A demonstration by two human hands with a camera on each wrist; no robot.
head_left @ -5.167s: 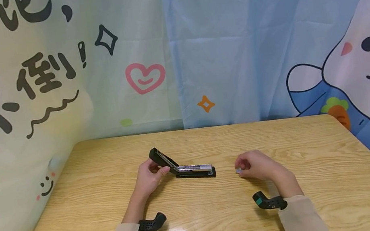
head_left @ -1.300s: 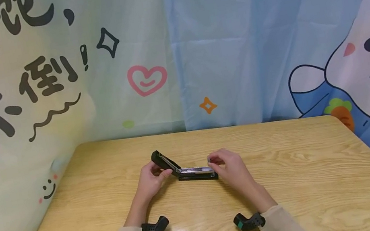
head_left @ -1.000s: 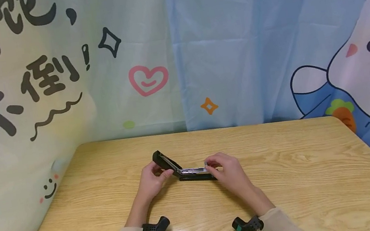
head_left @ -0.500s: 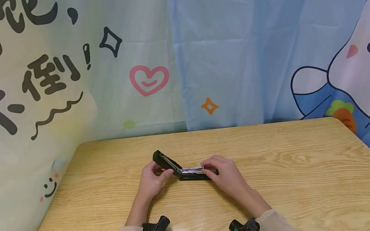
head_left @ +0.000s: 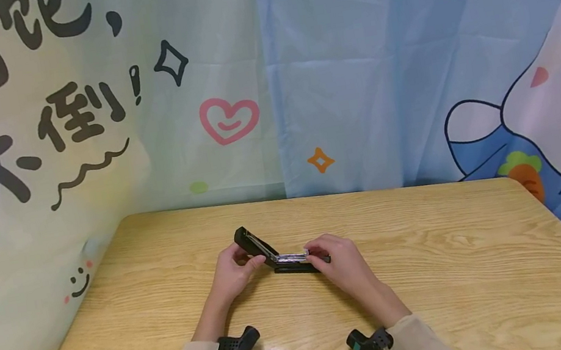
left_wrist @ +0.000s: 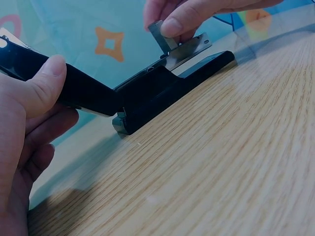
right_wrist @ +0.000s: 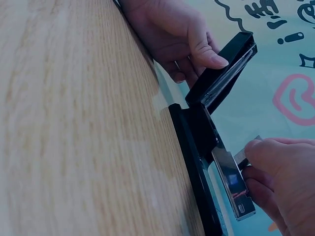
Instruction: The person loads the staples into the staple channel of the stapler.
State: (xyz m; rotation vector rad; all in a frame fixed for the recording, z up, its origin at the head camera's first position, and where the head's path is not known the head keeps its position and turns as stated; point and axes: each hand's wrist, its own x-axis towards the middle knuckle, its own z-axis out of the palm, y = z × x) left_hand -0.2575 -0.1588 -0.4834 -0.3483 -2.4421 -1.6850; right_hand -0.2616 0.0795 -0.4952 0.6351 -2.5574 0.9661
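Observation:
A black stapler [head_left: 292, 269] stands on the table with its top arm swung up, baring the metal magazine [right_wrist: 230, 182]. My left hand [head_left: 231, 275] grips the raised top arm [left_wrist: 83, 88], thumb on one side and fingers behind. Over the magazine, my right hand [head_left: 344, 260] pinches a short grey strip of staples [left_wrist: 158, 37] between thumb and fingers. That strip stands tilted, its lower end right at the magazine's channel in the left wrist view. The right fingers hide part of the magazine in the head view.
The wooden table [head_left: 468, 267] reaches back to a printed fabric curtain [head_left: 340, 66], with another fabric wall [head_left: 37, 253] along the left. Black camera mounts [head_left: 368, 343] sit on both wrists. A bright light reflection lies on the near table surface.
My right hand has moved left with the staple strip, from above the table to the stapler's magazine, and has barely shifted in the last half second. The left hand keeps its grip.

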